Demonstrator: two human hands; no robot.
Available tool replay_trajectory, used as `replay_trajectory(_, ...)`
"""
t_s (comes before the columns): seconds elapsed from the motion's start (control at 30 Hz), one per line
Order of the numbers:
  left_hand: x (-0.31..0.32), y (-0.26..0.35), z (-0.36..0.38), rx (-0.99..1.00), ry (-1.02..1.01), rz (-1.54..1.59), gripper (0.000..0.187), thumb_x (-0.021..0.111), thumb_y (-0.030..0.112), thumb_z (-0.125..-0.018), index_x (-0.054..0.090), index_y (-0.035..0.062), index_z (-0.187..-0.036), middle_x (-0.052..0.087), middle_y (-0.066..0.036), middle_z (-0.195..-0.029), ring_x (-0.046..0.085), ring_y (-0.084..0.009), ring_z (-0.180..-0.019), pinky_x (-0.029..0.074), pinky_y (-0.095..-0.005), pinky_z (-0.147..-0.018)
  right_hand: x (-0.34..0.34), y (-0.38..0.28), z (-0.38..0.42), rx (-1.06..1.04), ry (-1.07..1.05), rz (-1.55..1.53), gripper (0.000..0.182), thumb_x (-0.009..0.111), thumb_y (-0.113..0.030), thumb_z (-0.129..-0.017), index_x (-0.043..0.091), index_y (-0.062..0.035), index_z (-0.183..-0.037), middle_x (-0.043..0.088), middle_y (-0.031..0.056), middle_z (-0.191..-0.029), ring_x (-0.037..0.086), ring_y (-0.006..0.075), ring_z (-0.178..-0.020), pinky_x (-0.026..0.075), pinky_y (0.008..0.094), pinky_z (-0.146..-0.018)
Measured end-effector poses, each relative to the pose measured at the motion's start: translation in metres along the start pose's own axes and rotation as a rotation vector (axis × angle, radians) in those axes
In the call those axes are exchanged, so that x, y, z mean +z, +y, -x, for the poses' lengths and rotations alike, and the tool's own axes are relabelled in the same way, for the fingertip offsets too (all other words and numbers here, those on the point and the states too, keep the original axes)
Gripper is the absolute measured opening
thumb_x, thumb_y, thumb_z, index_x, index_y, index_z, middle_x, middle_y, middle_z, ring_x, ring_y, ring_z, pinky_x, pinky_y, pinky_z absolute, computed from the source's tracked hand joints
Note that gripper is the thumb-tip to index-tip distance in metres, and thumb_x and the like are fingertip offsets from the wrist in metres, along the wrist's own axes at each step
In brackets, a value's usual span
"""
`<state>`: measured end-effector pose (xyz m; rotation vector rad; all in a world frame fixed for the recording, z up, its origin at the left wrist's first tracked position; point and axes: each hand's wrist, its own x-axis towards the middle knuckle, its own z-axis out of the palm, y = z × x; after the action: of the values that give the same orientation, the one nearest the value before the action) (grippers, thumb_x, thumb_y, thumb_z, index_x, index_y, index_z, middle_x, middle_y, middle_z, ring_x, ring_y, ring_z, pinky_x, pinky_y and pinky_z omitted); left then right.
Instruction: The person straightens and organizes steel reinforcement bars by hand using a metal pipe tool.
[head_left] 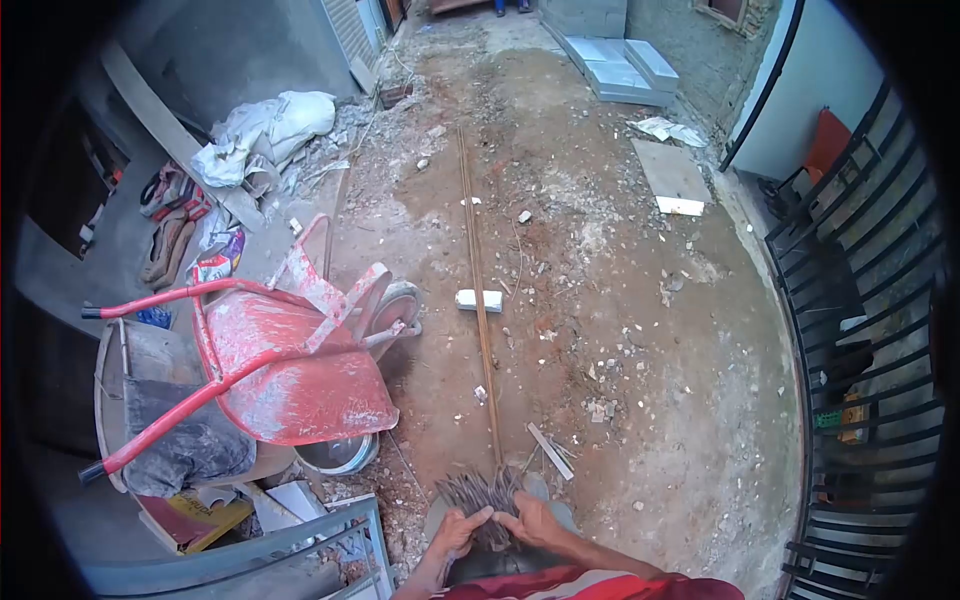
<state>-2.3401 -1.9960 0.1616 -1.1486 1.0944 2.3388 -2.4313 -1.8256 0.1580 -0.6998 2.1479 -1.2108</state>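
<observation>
At the bottom centre, a bundle of thin, dark, stick-like pieces fans out at its far end; I cannot make out whether they are metal or wood. My left hand is closed around its left side. My right hand grips the right side, and the two thumbs nearly meet on top. Just beyond the bundle, long thin rust-brown rods run away from me along the ground. They rest across a white block. The near end of the rods is hidden by the bundle.
An overturned red wheelbarrow leans at left, with a bucket below it. Black metal railings line the right side. White sacks lie far left, and grey-white blocks sit far right. Rubble and small wood strips litter the dirt.
</observation>
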Motion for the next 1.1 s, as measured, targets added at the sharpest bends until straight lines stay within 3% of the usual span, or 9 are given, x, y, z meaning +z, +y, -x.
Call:
replay_trajectory(0.1,0.071,0.067,0.009,0.324,-0.118,0.014,0.026,0.066,0.007,-0.084,0.061,-0.0037,-0.108,0.067,-0.010,-0.095,0.065,-0.0171,-0.081,0.054,-0.0323,-0.073,-0.060,-0.036,-0.036,-0.003,0.084,-0.088,0.040,0.069,-0.031,-0.082,0.051,0.0032,-0.071,0.050,0.0170,-0.061,0.050,0.0260,-0.057,0.041,0.0398,-0.054)
replay_trajectory(0.13,0.075,0.083,0.001,0.395,-0.163,-0.053,0.026,0.064,0.008,-0.085,0.060,-0.0031,-0.109,0.067,-0.009,-0.097,0.065,-0.0163,-0.083,0.054,-0.0305,-0.073,-0.078,-0.063,-0.047,0.034,0.124,-0.307,0.038,0.068,-0.030,-0.083,0.052,0.0033,-0.075,0.052,0.0162,-0.061,0.050,0.0196,-0.057,0.041,0.0379,-0.053)
replay_trajectory(0.2,0.085,0.115,-0.012,0.433,-0.189,-0.102,0.026,0.064,0.010,-0.086,0.060,-0.0037,-0.108,0.066,-0.008,-0.097,0.064,-0.0145,-0.083,0.053,-0.0292,-0.074,-0.099,-0.061,-0.081,0.085,0.054,-0.165,0.035,0.069,-0.029,-0.082,0.058,0.0039,-0.085,0.057,0.0152,-0.065,0.053,0.0159,-0.060,0.044,0.0347,-0.055)
replay_trajectory(0.3,0.105,0.160,-0.027,0.558,-0.233,-0.126,0.030,0.064,0.013,-0.087,0.058,-0.0023,-0.112,0.066,-0.007,-0.102,0.063,-0.0144,-0.088,0.053,-0.0318,-0.078,-0.118,-0.062,-0.136,0.041,-0.019,-0.731,0.030,0.070,-0.018,-0.082,0.059,0.0052,-0.097,0.065,0.0097,-0.077,0.060,0.0136,-0.066,0.049,0.0288,-0.059)
replay_trajectory(0.4,0.108,0.191,-0.060,0.556,-0.236,0.035,0.032,0.064,0.018,-0.088,0.058,-0.0024,-0.112,0.065,-0.008,-0.102,0.064,-0.0148,-0.086,0.056,-0.0318,-0.073,-0.151,-0.078,-0.185,0.170,-0.208,-0.924,0.031,0.068,-0.013,-0.084,0.058,0.0024,-0.109,0.067,0.0118,-0.092,0.066,0.0145,-0.079,0.057,0.0292,-0.068)
replay_trajectory(0.7,0.131,0.301,-0.170,0.549,-0.139,0.385,0.036,0.061,0.017,-0.089,0.053,-0.0026,-0.117,0.065,-0.012,-0.100,0.066,-0.0177,-0.083,0.057,-0.0317,-0.069,-0.216,-0.098,-0.364,0.357,-0.491,-1.033,0.033,0.068,-0.008,-0.082,0.056,-0.0011,-0.112,0.066,0.0078,-0.097,0.066,0.0158,-0.083,0.056,0.0314,-0.074)
replay_trajectory(0.77,0.144,0.321,-0.192,0.691,-0.036,0.159,0.034,0.062,0.017,-0.089,0.054,-0.0026,-0.116,0.065,-0.011,-0.099,0.065,-0.0152,-0.083,0.054,-0.0294,-0.072,-0.231,-0.111,-0.381,0.351,-0.407,-0.942,0.035,0.071,-0.005,-0.079,0.056,-0.0013,-0.110,0.066,0.0064,-0.095,0.065,0.0151,-0.082,0.055,0.0303,-0.074)
replay_trajectory(0.8,0.143,0.333,-0.199,0.512,0.056,0.036,0.035,0.063,0.017,-0.089,0.055,-0.0034,-0.115,0.065,-0.009,-0.100,0.063,-0.0128,-0.085,0.051,-0.0281,-0.075,-0.238,-0.108,-0.394,0.341,-0.395,-0.921,0.035,0.073,-0.004,-0.076,0.058,-0.0013,-0.107,0.066,0.0057,-0.094,0.064,0.0143,-0.081,0.054,0.0298,-0.073)
replay_trajectory(1.1,0.202,0.477,-0.266,0.473,-0.221,-0.038,0.031,0.067,0.017,-0.087,0.058,-0.0019,-0.110,0.065,-0.007,-0.099,0.063,-0.0128,-0.085,0.053,-0.0284,-0.073,-0.323,-0.105,-0.509,0.205,-0.167,-0.946,0.024,0.070,-0.002,-0.076,0.062,0.0008,-0.098,0.067,0.0070,-0.087,0.064,0.0128,-0.072,0.054,0.0272,-0.066)
